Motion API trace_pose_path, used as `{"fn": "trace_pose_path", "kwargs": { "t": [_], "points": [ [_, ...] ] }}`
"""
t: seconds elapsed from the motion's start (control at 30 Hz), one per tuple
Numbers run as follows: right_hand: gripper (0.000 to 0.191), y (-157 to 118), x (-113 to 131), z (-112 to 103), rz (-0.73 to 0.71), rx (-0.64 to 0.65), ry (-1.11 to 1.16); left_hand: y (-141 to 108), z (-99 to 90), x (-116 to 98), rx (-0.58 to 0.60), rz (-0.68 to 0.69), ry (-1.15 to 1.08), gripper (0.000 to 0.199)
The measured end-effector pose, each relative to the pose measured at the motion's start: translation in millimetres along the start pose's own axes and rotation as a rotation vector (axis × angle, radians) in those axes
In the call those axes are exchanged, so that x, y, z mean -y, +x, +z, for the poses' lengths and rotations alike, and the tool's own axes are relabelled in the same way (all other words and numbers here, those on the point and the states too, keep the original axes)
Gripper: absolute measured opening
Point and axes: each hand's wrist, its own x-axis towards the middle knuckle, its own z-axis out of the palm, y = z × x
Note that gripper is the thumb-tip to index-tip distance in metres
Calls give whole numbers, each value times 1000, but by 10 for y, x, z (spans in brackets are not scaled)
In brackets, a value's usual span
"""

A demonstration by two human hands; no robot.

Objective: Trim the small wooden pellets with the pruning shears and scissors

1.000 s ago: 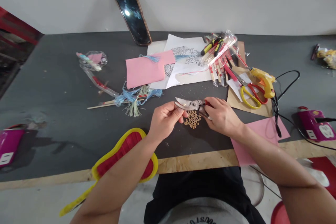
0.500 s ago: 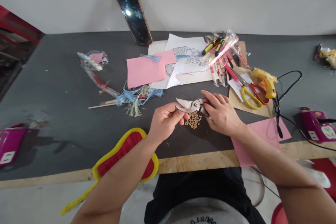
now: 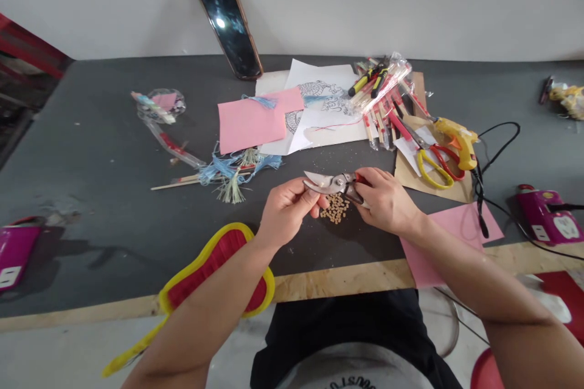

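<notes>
My right hand (image 3: pixel 387 200) is wrapped round the red handles of metal pruning shears (image 3: pixel 338 183), whose jaws point left and stand apart. My left hand (image 3: pixel 289 206) is pinched at the jaws, with thumb and fingers pressed together; whatever lies between them is too small to make out. Under the shears, between my hands, is a small pile of short tan pieces (image 3: pixel 335 209) on the dark grey table (image 3: pixel 114 206). A red shape with a fuzzy yellow border (image 3: pixel 205 264) lies at the table's front edge, partly behind my left forearm.
Pink paper (image 3: pixel 250 124), printed sheets (image 3: pixel 328 124) and blue tassels (image 3: pixel 221 167) lie beyond my hands. To the right are wrapped sticks (image 3: pixel 376 115), scissors (image 3: pixel 435 164) and a corded yellow glue gun (image 3: pixel 463 143). A phone (image 3: pixel 230 27) leans against the wall.
The fingers of my right hand, earlier more stretched out over the handles, have closed round them. My left hand has hardly moved.
</notes>
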Motion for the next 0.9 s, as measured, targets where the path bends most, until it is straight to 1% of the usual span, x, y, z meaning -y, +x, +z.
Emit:
{"fn": "trace_pose_path", "kwargs": {
  "t": [0.23, 0.43, 0.5, 0.67, 0.8, 0.9],
  "points": [
    [15, 6, 17, -6, 20, 16, -37, 13, 2, 11, -22, -14, 10, 30],
    [11, 20, 32, -23, 57, 0, -95, 12, 37, -102, -86, 18, 152, 18],
    [12, 23, 39, -37, 56, 12, -104, 13, 47, -124, -105, 32, 186, 17],
    [22, 19, 43, -83, 21, 53, -131, -2, 17, -76, -87, 46, 212, 23],
    [23, 12, 35, -98, 0, 46, -141, -13, -11, -34, -62, 40, 180, 27],
    [23, 8, 26, -87, -6, 28, -140, -4, -6, -43, -49, 33, 127, 27]
  ]
}}
